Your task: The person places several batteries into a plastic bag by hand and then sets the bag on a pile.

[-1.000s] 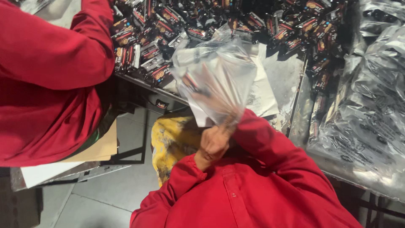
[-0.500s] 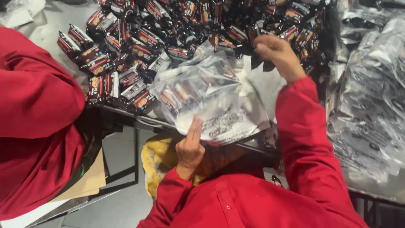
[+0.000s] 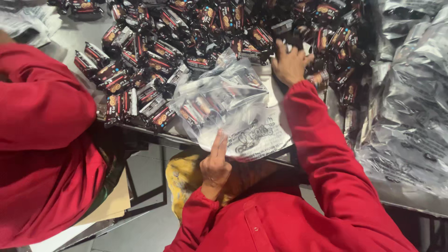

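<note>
The clear bag [image 3: 228, 109] lies on the table edge [image 3: 154, 130], its mouth toward the pile of dark wrapped packets [image 3: 186, 32] and its printed bottom hanging over the edge toward the person. Several packets already sit inside it.

The left hand [image 3: 215, 164] is at the bag's near corner, 2 fingers straight and together against the film, the others curled; whether they pinch the film I cannot tell. The right hand [image 3: 290, 63] is beyond the bag, in the pile, fingers spread and bent over packets; a grasp cannot be made out.

The bag looks thin, soft and slick, likely to sag and crumple under its load, so a hold at the rim or under the filled part seems safest. The packets look light, small and slippery.

Left of the bag is another person's red sleeve [image 3: 42, 107]; right of it, stacked silver bags [image 3: 410, 102].
</note>
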